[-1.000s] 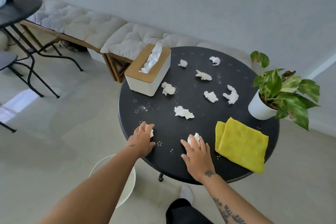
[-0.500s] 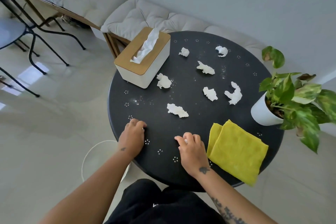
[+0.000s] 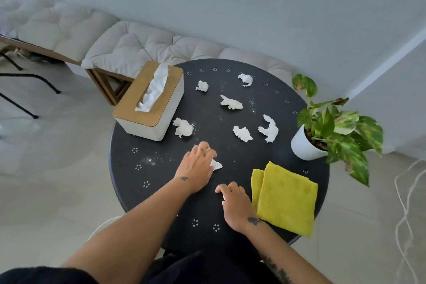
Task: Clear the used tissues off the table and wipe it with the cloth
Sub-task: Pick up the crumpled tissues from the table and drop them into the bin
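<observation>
Left hand (image 3: 198, 166) curled onto a crumpled tissue (image 3: 216, 164) mid-table, white edge poking out by the fingers; grasp looks closed on it. Right hand (image 3: 235, 203) fisted near the front edge just beside the yellow cloth (image 3: 285, 198), a white sliver showing at the fingers, contents unclear. Six more tissues lie loose toward the back of the round black table (image 3: 129, 182). Best to pinch each wad whole, bunch them in one palm, steering clear of the tissue box (image 3: 149, 101) and potted plant (image 3: 322, 131).
</observation>
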